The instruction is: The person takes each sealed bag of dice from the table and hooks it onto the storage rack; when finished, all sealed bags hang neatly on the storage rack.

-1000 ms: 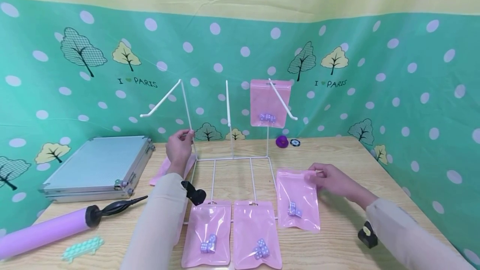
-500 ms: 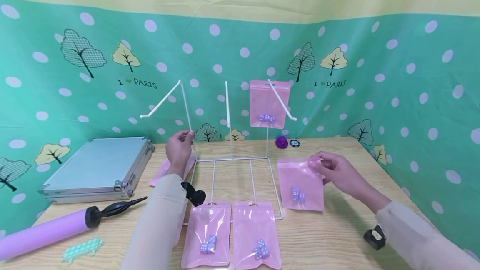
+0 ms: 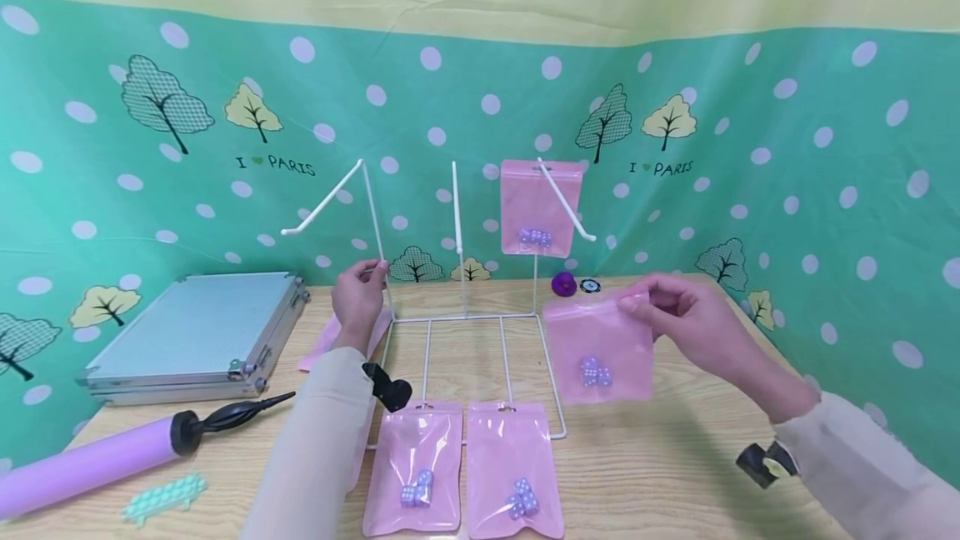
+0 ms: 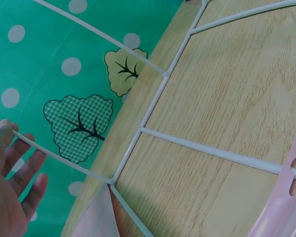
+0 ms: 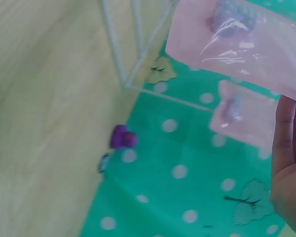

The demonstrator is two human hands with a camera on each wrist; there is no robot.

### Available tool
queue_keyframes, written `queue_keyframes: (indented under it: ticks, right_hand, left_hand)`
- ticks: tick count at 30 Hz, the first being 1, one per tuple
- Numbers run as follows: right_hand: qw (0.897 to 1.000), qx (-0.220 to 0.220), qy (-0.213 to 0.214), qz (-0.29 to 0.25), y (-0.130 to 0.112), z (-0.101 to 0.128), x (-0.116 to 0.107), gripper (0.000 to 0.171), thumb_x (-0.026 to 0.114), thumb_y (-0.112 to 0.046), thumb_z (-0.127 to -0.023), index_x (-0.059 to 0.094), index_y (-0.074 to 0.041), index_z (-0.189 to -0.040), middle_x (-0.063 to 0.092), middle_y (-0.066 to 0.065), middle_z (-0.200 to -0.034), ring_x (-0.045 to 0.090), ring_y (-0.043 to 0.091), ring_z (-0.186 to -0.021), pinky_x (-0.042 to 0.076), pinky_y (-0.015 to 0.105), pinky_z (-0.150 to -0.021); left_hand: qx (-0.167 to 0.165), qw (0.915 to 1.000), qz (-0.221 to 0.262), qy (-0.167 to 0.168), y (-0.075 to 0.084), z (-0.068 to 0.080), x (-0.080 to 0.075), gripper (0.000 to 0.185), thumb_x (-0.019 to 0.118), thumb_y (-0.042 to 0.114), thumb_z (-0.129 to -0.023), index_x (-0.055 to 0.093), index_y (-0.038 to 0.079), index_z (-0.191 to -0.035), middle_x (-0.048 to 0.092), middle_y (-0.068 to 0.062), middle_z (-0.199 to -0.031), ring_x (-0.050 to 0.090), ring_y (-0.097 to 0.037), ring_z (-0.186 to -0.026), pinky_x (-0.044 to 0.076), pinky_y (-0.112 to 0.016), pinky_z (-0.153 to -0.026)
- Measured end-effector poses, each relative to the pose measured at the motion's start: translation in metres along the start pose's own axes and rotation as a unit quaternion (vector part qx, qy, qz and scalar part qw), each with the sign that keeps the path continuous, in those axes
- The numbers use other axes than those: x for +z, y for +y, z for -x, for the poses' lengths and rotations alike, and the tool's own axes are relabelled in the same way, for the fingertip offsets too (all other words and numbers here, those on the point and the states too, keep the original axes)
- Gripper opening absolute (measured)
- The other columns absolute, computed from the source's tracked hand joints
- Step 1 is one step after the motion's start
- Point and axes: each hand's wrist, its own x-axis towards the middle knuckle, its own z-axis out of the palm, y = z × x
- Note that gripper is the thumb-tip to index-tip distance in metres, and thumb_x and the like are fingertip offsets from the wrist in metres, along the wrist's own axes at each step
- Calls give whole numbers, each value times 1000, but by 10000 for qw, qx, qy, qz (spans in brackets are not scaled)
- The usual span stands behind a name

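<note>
My right hand (image 3: pixel 693 323) pinches the top right corner of a pink zip pouch (image 3: pixel 600 332) with dotted purple dice inside, held up right of the rack. In the right wrist view that pouch (image 5: pixel 246 54) crosses the top, fingers (image 5: pixel 286 133) at its edge. The left post of a white wire display rack (image 3: pixel 463 317) is pinched between thumb and fingers of my left hand (image 3: pixel 360 294); the left wrist view shows the same hand (image 4: pixel 12 180) on the wire. Another dice pouch (image 3: pixel 528 198) hangs on the rack's right hook. The middle and left hooks carry nothing.
Two dice pouches lie at the rack's front, a left one (image 3: pixel 412 444) and a right one (image 3: pixel 512 448); more pink lies behind my left arm. A silver case (image 3: pixel 195 332), purple pump (image 3: pixel 97 461), teal bumpy toy (image 3: pixel 165 497), purple object (image 3: pixel 564 283) and round chip (image 3: pixel 590 285) surround the rack.
My right hand has raised the pouch from low beside the rack's right side, moving up and slightly right. The left hand has kept its place on the post.
</note>
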Motion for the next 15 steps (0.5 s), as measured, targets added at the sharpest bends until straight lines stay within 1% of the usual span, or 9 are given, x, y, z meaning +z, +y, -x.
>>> queue_keyframes:
  ticks: [4, 8, 10, 12, 15]
  right_hand:
    - [9993, -296, 114, -218, -17, -1, -2, 7, 66, -3, -98, 72, -3, -102, 74, 5, -77, 69, 18, -64, 56, 26, -56]
    - [9946, -771, 325, -616, -31, -3, -3, 14, 66, 7, -94, 74, -4, -97, 74, 7, -75, 68, 15, -60, 55, 23, -54]
    - [9920, -933, 425, -742, -37, -5, -4, 18, 66, 10, -93, 74, -6, -95, 73, 7, -74, 66, 14, -60, 54, 22, -54]
    - [9900, -1009, 508, -843, -43, -6, -4, 18, 66, 10, -93, 75, -5, -95, 73, 7, -74, 65, 13, -59, 54, 22, -54]
    - [9897, -1034, 551, -827, -50, -8, -6, 15, 66, 8, -94, 75, -4, -97, 73, 6, -76, 64, 12, -60, 53, 21, -55]
  left_hand:
    - [-5, 10000, 4, -2, 0, 0, 0, 34, 57, 29, -106, 66, 7, -131, 71, -16, -123, 69, -33, -110, 51, -45, -100]
    - [-30, 10000, 8, 1, 0, 0, 1, 34, 57, 29, -106, 66, 8, -131, 70, -15, -123, 69, -32, -110, 51, -45, -101]
    - [-32, 10000, -10, 10, 0, -1, 0, 34, 57, 29, -106, 66, 8, -131, 71, -15, -123, 69, -32, -110, 51, -45, -101]
    - [-24, 10000, -34, 20, 0, -1, 0, 34, 57, 29, -106, 67, 8, -131, 71, -15, -123, 69, -32, -110, 50, -45, -101]
    - [-18, 10000, -53, 29, -1, -1, 0, 34, 57, 29, -106, 67, 8, -131, 71, -15, -122, 70, -32, -109, 50, -45, -101]
